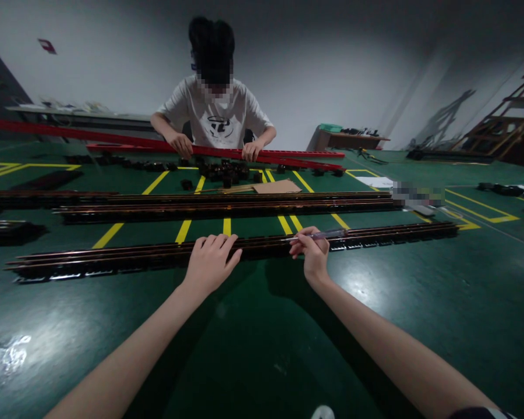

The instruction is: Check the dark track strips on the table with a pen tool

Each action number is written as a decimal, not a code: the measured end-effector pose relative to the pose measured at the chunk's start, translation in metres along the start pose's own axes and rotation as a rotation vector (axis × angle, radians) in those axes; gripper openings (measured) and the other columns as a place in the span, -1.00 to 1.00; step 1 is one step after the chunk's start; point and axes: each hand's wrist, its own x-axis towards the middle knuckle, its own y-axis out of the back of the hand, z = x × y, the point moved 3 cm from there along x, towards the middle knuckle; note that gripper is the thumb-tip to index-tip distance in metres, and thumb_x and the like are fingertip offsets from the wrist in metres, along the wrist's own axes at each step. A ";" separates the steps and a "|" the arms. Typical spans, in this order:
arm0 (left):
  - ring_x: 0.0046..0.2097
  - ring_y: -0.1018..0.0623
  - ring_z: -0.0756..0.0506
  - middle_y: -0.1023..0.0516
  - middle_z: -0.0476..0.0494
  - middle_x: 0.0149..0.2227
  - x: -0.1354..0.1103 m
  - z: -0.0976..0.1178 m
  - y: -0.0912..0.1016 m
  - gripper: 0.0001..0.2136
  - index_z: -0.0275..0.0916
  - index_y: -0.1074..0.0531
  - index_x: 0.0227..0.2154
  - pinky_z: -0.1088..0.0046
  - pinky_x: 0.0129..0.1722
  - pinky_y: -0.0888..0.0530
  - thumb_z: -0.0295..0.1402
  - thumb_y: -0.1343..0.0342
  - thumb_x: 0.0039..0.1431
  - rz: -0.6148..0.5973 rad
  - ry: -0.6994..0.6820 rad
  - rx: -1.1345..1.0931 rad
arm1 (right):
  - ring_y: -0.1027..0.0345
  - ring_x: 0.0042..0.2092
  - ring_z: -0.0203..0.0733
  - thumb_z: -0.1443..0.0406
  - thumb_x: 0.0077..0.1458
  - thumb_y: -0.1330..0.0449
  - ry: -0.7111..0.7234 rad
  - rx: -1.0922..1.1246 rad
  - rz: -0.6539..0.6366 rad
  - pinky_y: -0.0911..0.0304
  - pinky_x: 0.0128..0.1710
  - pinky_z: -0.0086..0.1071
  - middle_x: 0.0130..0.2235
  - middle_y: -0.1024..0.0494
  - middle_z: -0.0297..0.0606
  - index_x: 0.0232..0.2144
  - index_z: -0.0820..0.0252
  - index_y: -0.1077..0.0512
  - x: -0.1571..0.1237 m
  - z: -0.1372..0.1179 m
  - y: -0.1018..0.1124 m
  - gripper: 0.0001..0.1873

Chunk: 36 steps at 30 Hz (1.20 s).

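A long black rail assembly [131, 258] with thin brown rods along its top lies crosswise on the green floor in front of me. My left hand [207, 263] rests on the middle of it, fingers laid over the top and the thumb apart. To the right, my right hand [313, 253] is closed around a slim screwdriver [329, 234] with a see-through handle. Its thin tip points left, close above the rail; whether it touches is too dark to tell.
A second black rail assembly [227, 208] lies parallel beyond mine. Behind it are a cardboard piece [278, 187] and a pile of small black parts [227, 170]. Opposite me a co-worker [218, 116] holds a long red bar [157, 141] with both hands. Yellow lines mark the floor.
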 end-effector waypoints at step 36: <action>-0.04 -0.46 -0.25 -0.51 -0.35 -0.09 -0.002 -0.001 0.006 -0.49 -0.36 -0.42 -0.10 0.04 0.02 -0.25 -0.12 0.32 0.27 0.060 0.079 0.008 | -0.41 -0.50 -0.35 0.22 0.04 -0.18 -0.005 -0.075 -0.458 -0.30 -0.59 -0.51 -0.48 -0.47 -0.38 -0.45 0.18 -0.32 -0.007 0.002 -0.012 -0.85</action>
